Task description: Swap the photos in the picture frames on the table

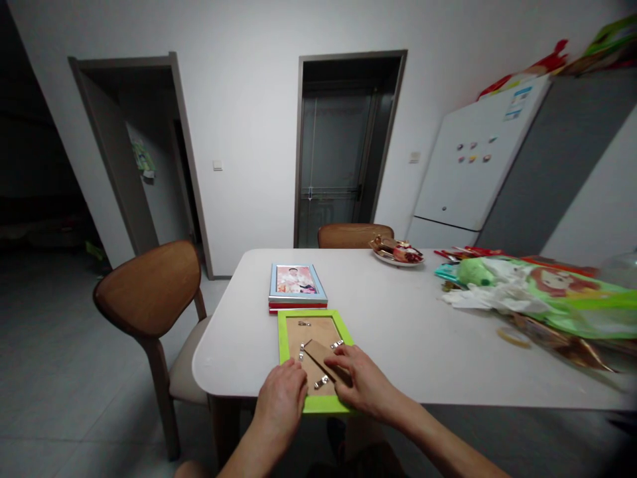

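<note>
A green picture frame [283, 335] lies face down at the table's near edge, its brown backing board [321, 326] upward. Several small metal clips, such as the clip [321, 382] near the bottom, sit around the board. My left hand [281, 393] holds the frame's lower left side, fingers curled at the edge. The fingers of my right hand [367, 384] close on the brown stand flap [318, 352], which lies slantwise over the board. Part of the flap and the frame's lower right side are hidden under that hand.
Just beyond lies a stack of picture frames [298, 303], a light blue one with a photo on top. Farther back on the white table [398, 332] is a plate of wrapped items [397, 253]. Plastic bags [562, 292] and a tape roll [513, 337] lie right. Chairs [154, 285] stand around.
</note>
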The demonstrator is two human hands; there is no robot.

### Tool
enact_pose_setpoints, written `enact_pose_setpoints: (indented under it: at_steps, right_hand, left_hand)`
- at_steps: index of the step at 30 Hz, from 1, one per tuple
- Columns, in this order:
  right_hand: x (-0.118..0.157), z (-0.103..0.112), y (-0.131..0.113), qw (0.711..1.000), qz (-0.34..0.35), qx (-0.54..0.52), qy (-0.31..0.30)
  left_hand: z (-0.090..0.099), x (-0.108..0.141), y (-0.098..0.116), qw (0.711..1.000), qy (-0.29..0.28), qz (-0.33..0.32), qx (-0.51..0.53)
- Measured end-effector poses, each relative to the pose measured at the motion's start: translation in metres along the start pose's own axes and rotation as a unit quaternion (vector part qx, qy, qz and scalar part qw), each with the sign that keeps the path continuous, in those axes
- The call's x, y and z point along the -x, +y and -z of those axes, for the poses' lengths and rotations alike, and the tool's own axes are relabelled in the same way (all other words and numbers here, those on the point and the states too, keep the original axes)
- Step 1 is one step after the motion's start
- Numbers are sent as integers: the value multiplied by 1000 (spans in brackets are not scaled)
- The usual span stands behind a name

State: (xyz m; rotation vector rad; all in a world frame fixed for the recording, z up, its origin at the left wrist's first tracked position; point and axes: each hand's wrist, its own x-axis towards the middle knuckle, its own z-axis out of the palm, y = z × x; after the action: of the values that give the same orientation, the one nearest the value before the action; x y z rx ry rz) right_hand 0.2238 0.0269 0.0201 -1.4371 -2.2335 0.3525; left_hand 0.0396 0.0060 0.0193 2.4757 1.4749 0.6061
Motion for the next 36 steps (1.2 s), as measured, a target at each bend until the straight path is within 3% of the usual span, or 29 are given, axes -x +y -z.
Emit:
enact_pose_setpoints:
  at_steps: [7,13,20,31,36]
  right_hand:
    - [1,-1,6,998,31,52,12]
    - [-15,-2,23,990,-49,104,81]
    - [-27,-2,27,987,-48,140,67]
    - [-23,-3,30,992,-49,87,82]
    - [-25,-4,20,990,-48,109,72]
  left_hand:
    - [-5,13,-1,1000,-10,-12,15]
    - [-8,14,-3,999,-1,-20,26]
    - [-1,12,3,1000,-17,0,14]
    - [5,13,10,999,-33,28,17]
    - [2,13,6,999,-27,19,20]
